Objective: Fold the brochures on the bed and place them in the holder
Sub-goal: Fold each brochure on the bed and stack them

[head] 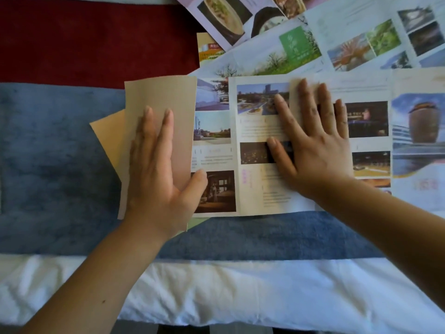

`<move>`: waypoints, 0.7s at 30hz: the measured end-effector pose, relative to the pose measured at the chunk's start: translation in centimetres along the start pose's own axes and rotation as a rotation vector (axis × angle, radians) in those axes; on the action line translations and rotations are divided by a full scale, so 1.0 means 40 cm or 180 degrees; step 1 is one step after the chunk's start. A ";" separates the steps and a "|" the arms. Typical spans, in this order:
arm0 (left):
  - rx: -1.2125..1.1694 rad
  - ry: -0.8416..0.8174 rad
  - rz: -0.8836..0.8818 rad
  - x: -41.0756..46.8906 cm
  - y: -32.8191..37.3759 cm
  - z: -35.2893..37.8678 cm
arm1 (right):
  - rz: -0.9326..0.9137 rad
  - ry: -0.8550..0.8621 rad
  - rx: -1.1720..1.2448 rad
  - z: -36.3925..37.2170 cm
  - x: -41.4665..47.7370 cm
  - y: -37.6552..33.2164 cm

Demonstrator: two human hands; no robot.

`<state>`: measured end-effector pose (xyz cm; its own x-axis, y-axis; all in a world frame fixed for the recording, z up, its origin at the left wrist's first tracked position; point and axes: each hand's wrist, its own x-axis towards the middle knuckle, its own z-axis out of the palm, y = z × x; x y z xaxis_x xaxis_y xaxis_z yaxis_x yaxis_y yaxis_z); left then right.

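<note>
While the first fold is being made, the brochure (pixel 252 131) in hand lies on the bed (pixel 60 165), on its blue blanket, near the front edge. Its plain tan flap (pixel 166 97) is turned over onto the printed panels and is pressed flat by the left hand (pixel 156 174), fingers straight, thumb at the flap's edge. The middle panels are held down by the right hand (pixel 313 145), spread and flat; nothing is grasped by either hand.

The step is judged to be folding, early in the task. Next, a firm crease along the flap's fold is called for, then the right-side panels need to be brought over. No holder is seen.

Two hands are counted. Beyond the brochure being folded, at least four open sheets overlap: a food brochure (pixel 224 18), a landscape brochure (pixel 289 51), a pale brochure (pixel 361 39) and a round-building page (pixel 423 131), which may belong to the one in hand. An orange sheet (pixel 108 133) is tucked underneath.
</note>
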<state>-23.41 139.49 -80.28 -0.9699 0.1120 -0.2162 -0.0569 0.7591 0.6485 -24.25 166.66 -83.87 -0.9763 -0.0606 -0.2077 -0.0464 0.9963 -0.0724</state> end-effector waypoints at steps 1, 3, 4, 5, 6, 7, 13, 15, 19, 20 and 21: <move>0.0052 0.0026 -0.0028 0.003 0.002 0.004 | -0.0009 0.0013 0.0009 0.001 0.000 0.000; 0.0239 0.0111 -0.0029 0.006 0.005 0.012 | -0.0023 0.0037 0.0030 0.003 -0.002 0.002; 0.0340 0.0175 0.0012 0.007 0.006 0.015 | -0.0028 0.0058 0.0042 0.004 -0.003 0.004; 0.0408 0.0238 0.0048 0.009 0.008 0.017 | -0.0035 0.0078 0.0048 0.006 -0.003 0.005; 0.0436 0.0278 0.0059 0.011 0.009 0.018 | -0.0042 0.0091 0.0047 0.008 -0.003 0.005; 0.0450 0.0296 0.0057 0.013 0.009 0.019 | -0.0046 0.0098 0.0044 0.009 -0.002 0.005; 0.0908 0.0261 0.0236 0.035 -0.003 0.025 | -0.0049 0.0106 0.0004 0.012 0.002 0.007; 0.1121 0.0238 0.0305 0.038 -0.002 0.029 | -0.0047 0.0131 0.0022 0.012 0.002 0.006; 0.1234 0.0185 0.0297 0.042 0.003 0.036 | -0.0038 0.0127 0.0028 0.013 0.000 0.007; 0.1202 0.0169 0.0263 0.042 0.007 0.037 | -0.0035 0.0132 0.0031 0.013 0.000 0.007; 0.1137 0.0153 0.0229 0.043 0.014 0.039 | -0.0035 0.0139 0.0037 0.013 0.000 0.007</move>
<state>-24.74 141.10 -81.41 -0.9789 0.1494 -0.1391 0.0900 0.9274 0.3632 -24.16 166.90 -84.40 -0.9840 -0.0686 -0.1642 -0.0550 0.9948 -0.0858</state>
